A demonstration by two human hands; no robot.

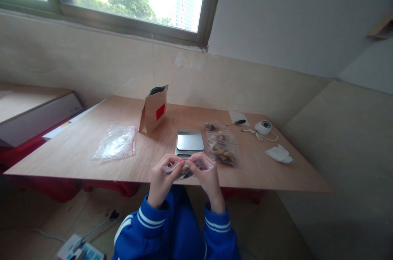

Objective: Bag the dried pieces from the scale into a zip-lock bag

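At the table's front edge, my left hand [163, 175] and my right hand [205, 173] pinch the red-striped top of a clear zip bag [186, 173]. Their thumbs almost meet at the middle of its rim. Dark and tan pieces show inside the bag, partly covered by my fingers. Just beyond my hands lies a digital kitchen scale [190, 140] with a bare silver plate. To its right are zip bags of brown dried pieces, perhaps mushrooms [223, 153], and a smaller bag with darker bits [211, 126].
A brown paper pouch [154, 111] with a red label stands open-topped at the back. Flat clear bags [116, 143] lie left. Toward the right are a green-handled screwdriver [240, 122], a white dome camera [263, 127] with cable, and a crumpled white tissue [279, 153]. A power strip [80, 248] sits on the floor.
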